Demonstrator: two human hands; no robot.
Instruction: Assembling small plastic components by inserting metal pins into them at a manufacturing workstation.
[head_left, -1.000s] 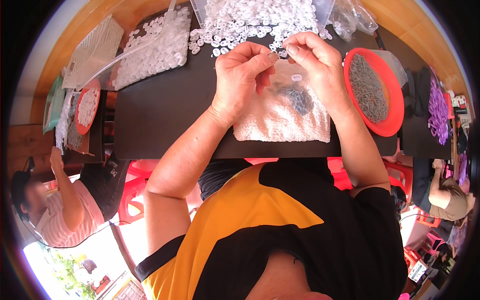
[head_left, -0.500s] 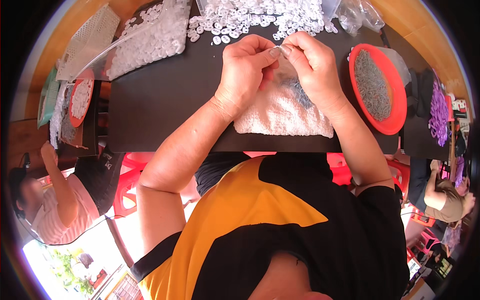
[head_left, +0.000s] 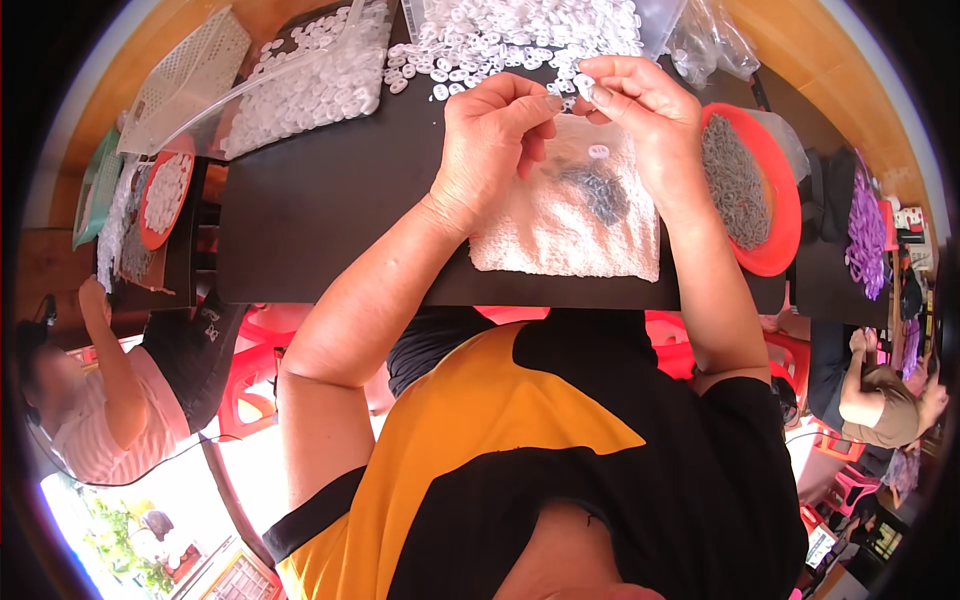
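Brown tabletop [head_left: 300, 230] lies open along its front edge [head_left: 265, 302], left of cloth [head_left: 560, 250]

Workshop, by its heaped white pieces [head_left: 525, 28]

Toward twelve o'clock, the top edge cut off the clear box [head_left: 663, 28]. Anything between the left hand's [head_left: 492, 135] fingertips was too small to tell. Toward two o'clock, the right hand's [head_left: 655, 112] forearm hid the red tray's [head_left: 786, 225] near rim. Near nine, a co-worker's [head_left: 130, 405] face was blurred.
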